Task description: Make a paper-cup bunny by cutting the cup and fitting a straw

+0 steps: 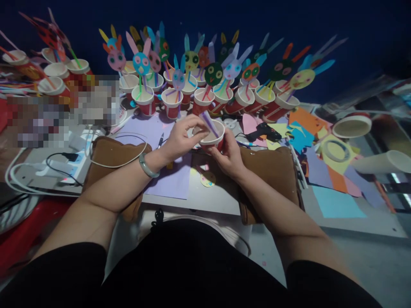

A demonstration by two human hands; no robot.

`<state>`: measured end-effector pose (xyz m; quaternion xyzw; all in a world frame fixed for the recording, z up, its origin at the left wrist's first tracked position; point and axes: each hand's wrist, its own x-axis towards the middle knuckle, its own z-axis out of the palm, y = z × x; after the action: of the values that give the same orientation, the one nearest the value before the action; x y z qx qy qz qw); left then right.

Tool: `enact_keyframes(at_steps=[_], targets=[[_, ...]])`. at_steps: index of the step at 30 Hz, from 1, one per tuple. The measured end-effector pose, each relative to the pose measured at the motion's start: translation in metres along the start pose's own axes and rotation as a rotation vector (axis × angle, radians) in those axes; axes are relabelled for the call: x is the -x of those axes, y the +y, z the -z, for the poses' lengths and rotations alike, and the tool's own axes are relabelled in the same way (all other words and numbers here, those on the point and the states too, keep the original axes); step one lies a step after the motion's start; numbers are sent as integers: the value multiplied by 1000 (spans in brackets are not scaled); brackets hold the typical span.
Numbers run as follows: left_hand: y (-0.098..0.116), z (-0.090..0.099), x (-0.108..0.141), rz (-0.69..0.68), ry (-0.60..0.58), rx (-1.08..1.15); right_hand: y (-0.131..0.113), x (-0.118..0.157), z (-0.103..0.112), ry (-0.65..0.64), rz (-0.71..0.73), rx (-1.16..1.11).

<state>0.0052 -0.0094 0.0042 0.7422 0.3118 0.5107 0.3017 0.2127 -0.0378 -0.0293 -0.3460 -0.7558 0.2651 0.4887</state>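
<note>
My right hand [229,156] wraps around the side of a red-and-white paper cup [218,127], tilted slightly with its mouth toward me. A purple drinking straw [209,124] slants up out of the mouth. The thumb and fingers of my left hand [186,134] close together at the cup's mouth, against the straw; their exact grip is partly hidden. On the table below the cup lies a round yellow paper face [208,179], with small paper scraps near it. A purple paper sheet [170,182] lies under my left forearm.
Several paper cups with rabbit-faced straw figures [141,64] stand along the back. Coloured paper [340,207], a tape roll [335,150] and black-handled scissors [266,132] lie to the right. Brown cushions [112,158] lie under both forearms. A power strip [78,164] with cables is at left.
</note>
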Motion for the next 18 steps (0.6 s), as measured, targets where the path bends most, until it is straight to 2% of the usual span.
enact_keyframes(at_steps=[3,6,10,18], targets=[[-7,-2,2,21,123,16,2,-2,0,105,-38,-37],[-12,-8,4,109,147,107,6,-3,1,176,-55,-42],[-10,-12,3,209,72,238,7,-4,0,212,-52,-58],[11,-3,-3,400,-94,445,2,-5,-1,248,-44,-76]])
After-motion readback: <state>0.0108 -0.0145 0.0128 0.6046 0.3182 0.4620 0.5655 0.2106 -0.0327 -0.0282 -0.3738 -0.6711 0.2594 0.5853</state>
